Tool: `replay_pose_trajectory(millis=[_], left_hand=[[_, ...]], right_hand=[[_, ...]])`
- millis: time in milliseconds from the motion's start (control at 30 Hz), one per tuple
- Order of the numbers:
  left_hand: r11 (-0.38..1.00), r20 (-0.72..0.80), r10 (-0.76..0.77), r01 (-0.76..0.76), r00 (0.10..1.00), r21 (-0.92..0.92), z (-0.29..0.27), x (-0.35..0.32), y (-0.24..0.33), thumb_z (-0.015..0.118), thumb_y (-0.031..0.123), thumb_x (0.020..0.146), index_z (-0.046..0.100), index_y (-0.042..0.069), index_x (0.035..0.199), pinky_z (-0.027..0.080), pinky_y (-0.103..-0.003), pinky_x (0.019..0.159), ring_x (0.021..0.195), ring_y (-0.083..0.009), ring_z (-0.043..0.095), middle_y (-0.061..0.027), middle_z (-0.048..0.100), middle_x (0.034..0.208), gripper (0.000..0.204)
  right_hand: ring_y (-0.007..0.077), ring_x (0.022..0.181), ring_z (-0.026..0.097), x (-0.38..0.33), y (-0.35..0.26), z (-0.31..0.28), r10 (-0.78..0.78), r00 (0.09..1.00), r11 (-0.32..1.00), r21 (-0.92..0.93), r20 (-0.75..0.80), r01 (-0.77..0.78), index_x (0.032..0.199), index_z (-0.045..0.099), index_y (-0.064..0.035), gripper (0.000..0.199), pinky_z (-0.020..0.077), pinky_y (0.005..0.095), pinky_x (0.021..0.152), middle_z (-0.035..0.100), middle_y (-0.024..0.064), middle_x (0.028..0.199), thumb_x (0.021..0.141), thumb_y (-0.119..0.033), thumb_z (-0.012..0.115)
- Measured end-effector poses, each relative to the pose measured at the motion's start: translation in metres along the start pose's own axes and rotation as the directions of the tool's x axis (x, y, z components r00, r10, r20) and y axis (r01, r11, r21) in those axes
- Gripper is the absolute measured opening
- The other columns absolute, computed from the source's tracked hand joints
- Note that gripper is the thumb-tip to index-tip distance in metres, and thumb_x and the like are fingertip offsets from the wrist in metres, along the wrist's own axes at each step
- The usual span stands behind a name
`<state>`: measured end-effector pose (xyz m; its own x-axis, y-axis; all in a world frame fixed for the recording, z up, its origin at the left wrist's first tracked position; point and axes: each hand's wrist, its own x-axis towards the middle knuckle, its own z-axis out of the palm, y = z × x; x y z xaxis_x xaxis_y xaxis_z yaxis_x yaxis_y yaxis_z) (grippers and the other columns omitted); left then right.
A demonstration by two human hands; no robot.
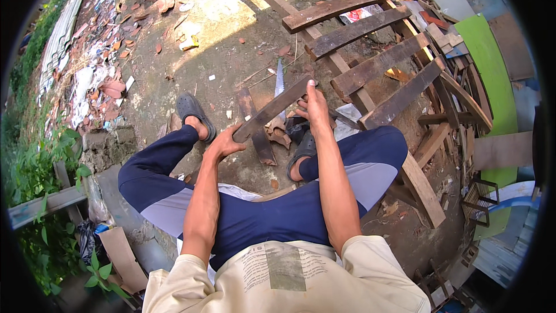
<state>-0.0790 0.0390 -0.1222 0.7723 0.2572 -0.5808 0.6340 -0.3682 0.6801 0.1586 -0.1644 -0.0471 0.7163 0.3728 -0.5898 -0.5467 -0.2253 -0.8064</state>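
I sit with both legs spread over bare dirt. A dark, weathered wooden slat [272, 110] runs slantwise between my hands. My left hand [223, 145] grips its near lower end. My right hand [315, 104] is closed round its far upper end, thumb up. A hand saw [280, 81] lies on the ground just beyond the slat, its blade pointing away from me. Another short dark board [255, 127] lies flat on the dirt under the slat, between my two sandalled feet.
A curved wooden frame with several dark slats [370, 69] lies to the right and ahead. A green panel [489, 75] leans at far right. Broken tiles and litter [98, 75] cover the left ground. A concrete block [107, 145] and plants [46, 174] sit at left.
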Motion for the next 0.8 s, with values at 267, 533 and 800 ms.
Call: replay_pose_trajectory(millis=[267, 533, 800], left_hand=[[0.971, -0.063, 0.093, -0.077, 0.994, 0.225, 0.014, 0.013, -0.002, 0.085, 0.023, 0.063, 0.050, 0.003, 0.148, 0.048, -0.045, 0.109, 0.130, -0.0398, 0.058, -0.0240, 0.061, 0.138, 0.093], [0.887, -0.505, 0.117, 0.139, 0.855, 0.441, 0.058, 0.011, -0.023, 0.088, 0.010, 0.065, 0.051, 0.012, 0.138, 0.044, -0.047, 0.106, 0.125, -0.0358, 0.054, -0.0155, 0.056, 0.127, 0.082], [0.828, -0.457, -0.075, 0.311, 0.886, 0.467, 0.077, 0.001, -0.027, 0.090, 0.014, 0.065, 0.051, 0.010, 0.136, 0.045, -0.047, 0.105, 0.123, -0.0357, 0.055, -0.0148, 0.055, 0.122, 0.081]], right_hand=[[0.0362, 0.128, 0.057, 0.031, 0.027, -0.027, 0.068, 0.978, 0.997, 0.055, -0.197, -0.058, 0.148, 0.046, -0.0090, 0.063, 0.0553, 0.0560, 0.098, 0.052, 0.0206, 0.144, 0.105, -0.053, 0.057], [0.0275, 0.113, 0.064, 0.018, 0.021, -0.014, 0.070, 0.988, 0.997, -0.004, -0.139, -0.071, 0.139, 0.050, -0.0104, 0.052, 0.0604, 0.0490, 0.087, 0.060, 0.0138, 0.126, 0.094, -0.027, 0.070], [0.0224, 0.097, 0.069, 0.026, 0.057, -0.021, -0.099, 0.990, 0.929, -0.365, -0.096, 0.058, 0.132, 0.060, 0.0033, 0.051, 0.0533, 0.0328, 0.086, 0.071, 0.0157, 0.112, 0.084, -0.013, 0.069]])
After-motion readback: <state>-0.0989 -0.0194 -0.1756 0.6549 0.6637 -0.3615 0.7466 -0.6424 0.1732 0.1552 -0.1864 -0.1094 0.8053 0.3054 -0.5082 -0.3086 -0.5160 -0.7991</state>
